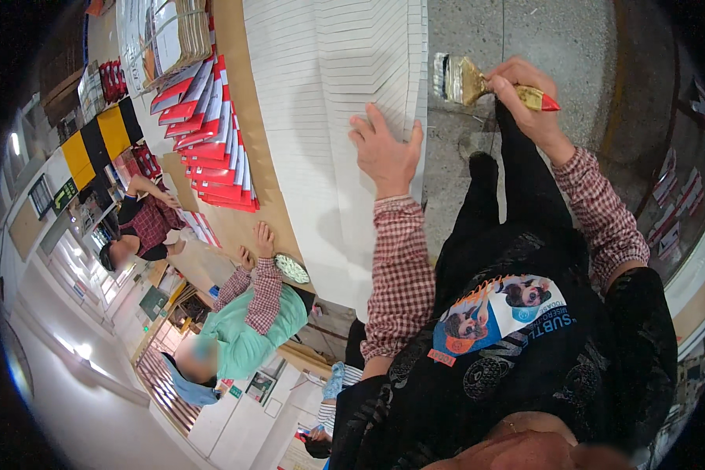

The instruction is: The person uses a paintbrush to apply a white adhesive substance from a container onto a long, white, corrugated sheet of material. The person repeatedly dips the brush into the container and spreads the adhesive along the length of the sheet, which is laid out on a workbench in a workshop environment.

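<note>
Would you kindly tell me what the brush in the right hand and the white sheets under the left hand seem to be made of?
Brush: the gold ferrule is probably shiny metal, given its bright glints; the glossy yellow, red-ended handle may be painted wood or plastic; the bristles could be natural or synthetic. White sheets: likely matte paper, judging by their thin, layered edges.

Blue capital letters (558,321) and orange script (478,293) stand on the wearer's black shirt (540,372); dark lettering marks the wrapped stack (164,43); a green sign (64,197) bears characters too small to read.
</note>
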